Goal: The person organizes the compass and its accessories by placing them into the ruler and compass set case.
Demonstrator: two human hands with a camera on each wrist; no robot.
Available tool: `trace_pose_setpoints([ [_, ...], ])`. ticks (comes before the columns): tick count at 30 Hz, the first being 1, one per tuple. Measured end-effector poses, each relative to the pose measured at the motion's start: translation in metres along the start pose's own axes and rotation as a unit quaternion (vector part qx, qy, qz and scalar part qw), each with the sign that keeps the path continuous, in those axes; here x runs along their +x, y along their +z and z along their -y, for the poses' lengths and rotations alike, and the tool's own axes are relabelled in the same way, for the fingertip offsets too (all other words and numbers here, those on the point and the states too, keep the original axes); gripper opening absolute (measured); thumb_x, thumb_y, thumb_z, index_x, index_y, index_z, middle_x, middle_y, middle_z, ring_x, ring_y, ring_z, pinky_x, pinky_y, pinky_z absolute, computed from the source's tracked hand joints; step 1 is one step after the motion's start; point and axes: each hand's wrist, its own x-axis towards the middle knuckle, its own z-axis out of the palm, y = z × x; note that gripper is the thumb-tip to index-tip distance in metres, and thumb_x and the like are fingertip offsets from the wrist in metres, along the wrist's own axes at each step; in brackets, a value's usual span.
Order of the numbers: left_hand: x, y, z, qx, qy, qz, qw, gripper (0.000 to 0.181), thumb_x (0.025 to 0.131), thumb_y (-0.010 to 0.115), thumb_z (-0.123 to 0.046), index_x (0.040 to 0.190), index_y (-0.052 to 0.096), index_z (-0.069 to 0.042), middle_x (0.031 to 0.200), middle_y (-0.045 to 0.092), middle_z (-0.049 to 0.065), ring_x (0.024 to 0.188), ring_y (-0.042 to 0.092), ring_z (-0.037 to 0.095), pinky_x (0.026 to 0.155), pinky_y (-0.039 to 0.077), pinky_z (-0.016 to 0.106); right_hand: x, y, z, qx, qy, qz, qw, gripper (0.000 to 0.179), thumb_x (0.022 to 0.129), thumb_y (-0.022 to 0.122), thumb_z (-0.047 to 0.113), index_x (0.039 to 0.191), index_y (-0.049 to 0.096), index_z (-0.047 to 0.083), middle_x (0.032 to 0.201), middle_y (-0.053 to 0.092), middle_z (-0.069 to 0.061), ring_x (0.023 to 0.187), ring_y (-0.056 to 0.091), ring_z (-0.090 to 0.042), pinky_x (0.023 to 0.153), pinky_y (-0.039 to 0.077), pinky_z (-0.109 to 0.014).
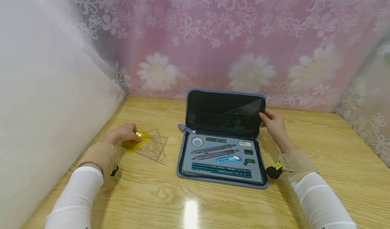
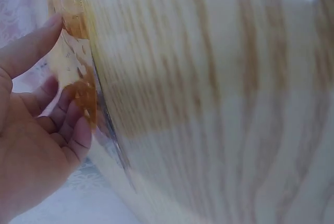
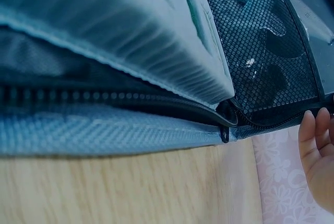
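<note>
White sleeves with tan cuffs sit closest to the head view, one forearm on each side of the wooden counter [image 1: 170,202].

Left hand [image 1: 123,133]: fingers curled over a yellow ruler [image 1: 135,141], which lies on top of a clear set square [image 1: 153,147]. Left wrist view shows the thumb and fingertips [image 2: 78,130] pinching the yellow-orange plastic edge right at the counter surface. Both pieces sit left of the case, well apart from it.

Right hand [image 1: 275,124]: gripping the right edge of the raised lid [image 1: 225,113] of the blue-grey zip case [image 1: 222,180], thumb on the inner face. Right wrist view only catches the fingertips [image 3: 313,130] beside the mesh pocket of the lid, next to the zip.

Case is open, centre of the counter, lid standing about upright with a black lining. Tray holds a tape roll [image 1: 197,142], compasses [image 1: 214,151], a blue cutter [image 1: 228,159], green pencils [image 1: 220,170] along the front edge, and some small green bits at the right.

Behind the counter: pink floral curtain [image 1: 243,36]. White panel [image 1: 39,86] at left.
</note>
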Motion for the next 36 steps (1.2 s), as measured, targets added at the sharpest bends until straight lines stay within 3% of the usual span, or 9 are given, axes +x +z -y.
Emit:
trace_pose_setpoints([
  [5,-0.002,-0.001,0.001,-0.039,0.021,-0.026,0.9987,0.026,0.083,0.068,-0.013,0.082,0.044,-0.001,0.075,0.043,0.006,0.065,0.039,0.016,0.057,0.035,0.028,0.000,0.001,0.001,0.001,0.004,0.000,1.0000,0.036,0.095,0.053,0.015,0.120,0.054,-0.012,0.071,0.055,0.009,0.059,0.051,-0.007,0.057,0.051,-0.020],
  [10,-0.004,-0.010,0.000,-0.032,0.068,-0.063,0.9952,0.015,0.086,0.063,-0.009,0.079,0.056,0.002,0.074,0.052,0.007,0.062,0.041,0.016,0.056,0.036,0.029,-0.001,0.001,0.001,0.000,0.009,-0.002,1.0000,0.038,0.094,0.054,0.016,0.120,0.054,-0.012,0.071,0.055,0.009,0.059,0.051,-0.007,0.057,0.051,-0.020],
  [13,-0.004,-0.019,-0.005,-0.025,0.079,-0.087,0.9928,0.017,0.089,0.059,-0.012,0.084,0.063,0.003,0.079,0.058,0.009,0.066,0.045,0.019,0.059,0.037,0.032,-0.002,0.001,0.002,0.003,0.008,0.000,1.0000,0.038,0.094,0.054,0.016,0.120,0.054,-0.012,0.071,0.055,0.009,0.059,0.051,-0.007,0.058,0.051,-0.021],
  [17,-0.005,-0.033,-0.022,-0.012,0.069,-0.140,0.9877,0.026,0.093,0.057,-0.022,0.100,0.068,0.000,0.089,0.065,0.012,0.082,0.057,0.027,0.070,0.045,0.039,-0.001,0.001,0.002,0.005,0.011,0.000,0.9999,0.038,0.095,0.053,0.016,0.121,0.054,-0.011,0.072,0.055,0.010,0.059,0.051,-0.006,0.058,0.051,-0.020],
  [21,-0.004,-0.044,-0.054,0.010,0.067,-0.184,0.9806,0.033,0.094,0.055,-0.027,0.113,0.066,-0.003,0.099,0.068,0.014,0.095,0.059,0.032,0.080,0.046,0.046,0.001,0.001,0.002,0.005,0.015,0.000,0.9999,0.037,0.094,0.053,0.015,0.120,0.054,-0.012,0.071,0.055,0.008,0.059,0.050,-0.007,0.058,0.051,-0.020],
  [26,0.000,-0.051,-0.106,0.071,0.093,-0.214,0.9698,0.032,0.095,0.053,-0.027,0.118,0.065,-0.009,0.106,0.067,0.012,0.096,0.061,0.031,0.081,0.046,0.046,0.001,0.000,0.002,0.002,0.010,0.005,0.9999,0.036,0.095,0.052,0.013,0.121,0.053,-0.012,0.070,0.054,0.005,0.060,0.050,-0.008,0.058,0.051,-0.020],
  [29,0.004,-0.048,-0.137,0.087,0.133,-0.223,0.9617,0.030,0.094,0.054,-0.026,0.117,0.066,-0.010,0.108,0.066,0.012,0.091,0.062,0.028,0.076,0.047,0.044,0.000,-0.001,0.003,-0.001,0.007,0.008,0.9999,0.037,0.095,0.052,0.014,0.122,0.053,-0.011,0.071,0.054,0.006,0.061,0.050,-0.007,0.058,0.051,-0.020],
  [36,0.019,-0.030,-0.211,0.119,0.243,-0.230,0.9348,0.023,0.093,0.058,-0.023,0.106,0.071,-0.010,0.101,0.068,0.006,0.084,0.063,0.018,0.073,0.049,0.032,-0.002,0.000,0.006,0.005,0.009,0.007,0.9999,0.038,0.095,0.053,0.016,0.123,0.053,-0.010,0.071,0.056,0.009,0.061,0.053,-0.008,0.060,0.051,-0.022],
])
